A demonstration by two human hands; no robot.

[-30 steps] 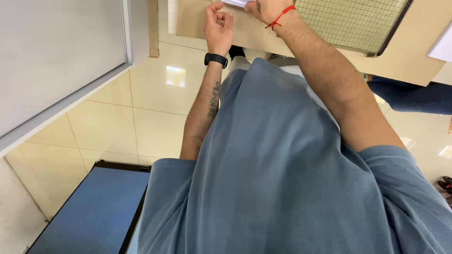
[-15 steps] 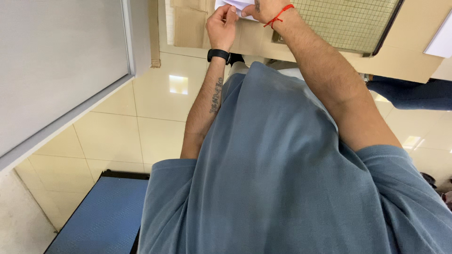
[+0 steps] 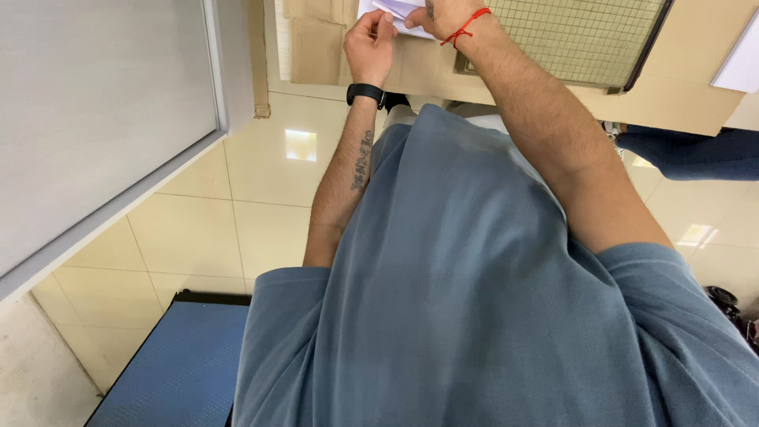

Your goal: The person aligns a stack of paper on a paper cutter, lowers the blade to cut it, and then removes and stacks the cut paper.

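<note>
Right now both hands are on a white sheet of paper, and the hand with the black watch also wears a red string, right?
Not quite. In the head view the red string is on the right hand; the black watch is on the left hand. Both do hold the white paper.

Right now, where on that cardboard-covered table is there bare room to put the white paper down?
Bare cardboard top lies beside the left hand, and right of the grid mat toward a white sheet. Around both hands it is crowded: the right hand and white paper fill it.
</note>
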